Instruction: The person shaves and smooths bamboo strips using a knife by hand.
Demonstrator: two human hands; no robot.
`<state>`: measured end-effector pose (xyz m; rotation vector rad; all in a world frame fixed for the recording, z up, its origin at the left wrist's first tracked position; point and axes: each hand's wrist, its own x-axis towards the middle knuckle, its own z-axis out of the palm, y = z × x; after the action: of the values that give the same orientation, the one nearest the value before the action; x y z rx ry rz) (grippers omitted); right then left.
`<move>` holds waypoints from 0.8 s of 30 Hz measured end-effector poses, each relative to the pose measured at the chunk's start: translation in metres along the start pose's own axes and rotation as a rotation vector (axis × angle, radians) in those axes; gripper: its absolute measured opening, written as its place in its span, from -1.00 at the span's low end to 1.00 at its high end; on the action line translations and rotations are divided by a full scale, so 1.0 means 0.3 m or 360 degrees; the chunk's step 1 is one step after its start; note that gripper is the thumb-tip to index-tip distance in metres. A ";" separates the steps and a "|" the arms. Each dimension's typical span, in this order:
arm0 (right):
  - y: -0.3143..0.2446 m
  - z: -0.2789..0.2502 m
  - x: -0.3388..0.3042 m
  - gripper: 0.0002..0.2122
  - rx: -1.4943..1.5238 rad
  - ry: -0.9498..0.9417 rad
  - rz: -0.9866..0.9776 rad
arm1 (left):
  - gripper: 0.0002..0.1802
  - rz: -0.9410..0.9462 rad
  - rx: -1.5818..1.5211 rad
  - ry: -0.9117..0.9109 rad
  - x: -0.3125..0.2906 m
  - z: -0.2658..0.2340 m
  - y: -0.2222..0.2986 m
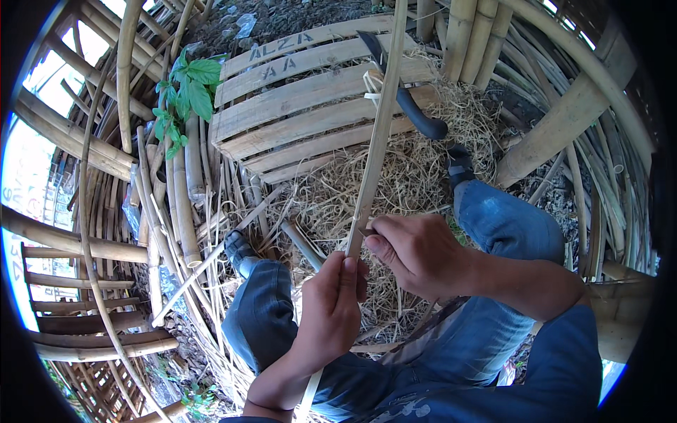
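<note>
A long, pale bamboo strip (pixel 377 141) runs from the top of the view down between my hands, and its lower end passes under my left forearm. My left hand (pixel 330 303) is closed around it, thumb along its face. Just above and to the right, my right hand (pixel 423 255) is closed, its thumb and fingertips against the strip's edge. A small dark tip shows at those fingertips, but what it belongs to is hidden. Beyond the strip, a curved tool with a dark handle (pixel 421 118) and dark blade rests on a wooden slatted panel (pixel 282 106).
Curly bamboo shavings (pixel 338 190) cover the ground between my bent legs. Bamboo poles (pixel 187 204) and thin sticks lie at the left beside a green leafy plant (pixel 192 88). A thick bamboo post (pixel 553 130) slants at the right, and bamboo framing (pixel 77 240) stands at far left.
</note>
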<state>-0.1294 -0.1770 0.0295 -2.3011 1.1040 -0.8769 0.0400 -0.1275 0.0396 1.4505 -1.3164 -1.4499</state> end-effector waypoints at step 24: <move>0.033 0.016 0.018 -0.78 -0.0640 0.0225 -0.0105 | -0.69 0.0120 0.0254 0.0179 -0.025 0.038 -0.003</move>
<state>-0.1285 -0.1868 0.0218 -2.6444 1.3775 -0.9228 0.0300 -0.1181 0.0393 1.5434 -1.4268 -1.2206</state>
